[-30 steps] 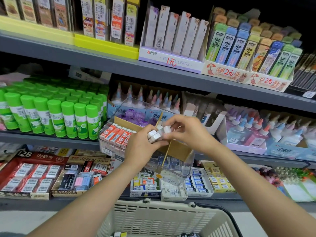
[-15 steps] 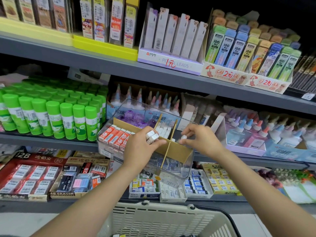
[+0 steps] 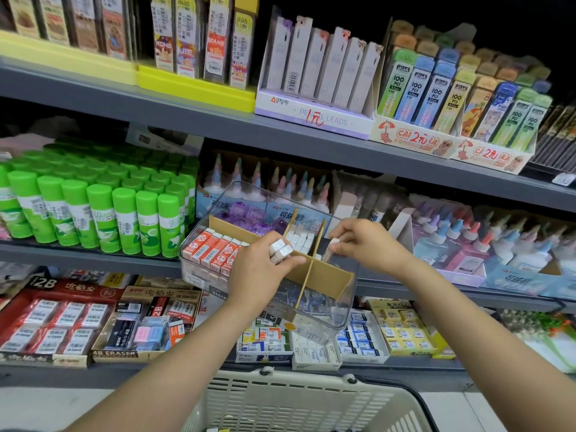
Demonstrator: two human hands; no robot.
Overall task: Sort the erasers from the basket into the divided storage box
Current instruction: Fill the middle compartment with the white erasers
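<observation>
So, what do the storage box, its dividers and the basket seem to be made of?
Storage box: clear, glossy hard plastic by the look; the packs on the shelf below show through its wall.
Dividers: matte brown, thin and flat, probably cardboard.
Basket: off-white moulded plastic, with rows of slots in its wall.

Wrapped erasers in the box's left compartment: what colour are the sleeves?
Orange-red with white print, white ends showing; the erasers show in the head view.
</observation>
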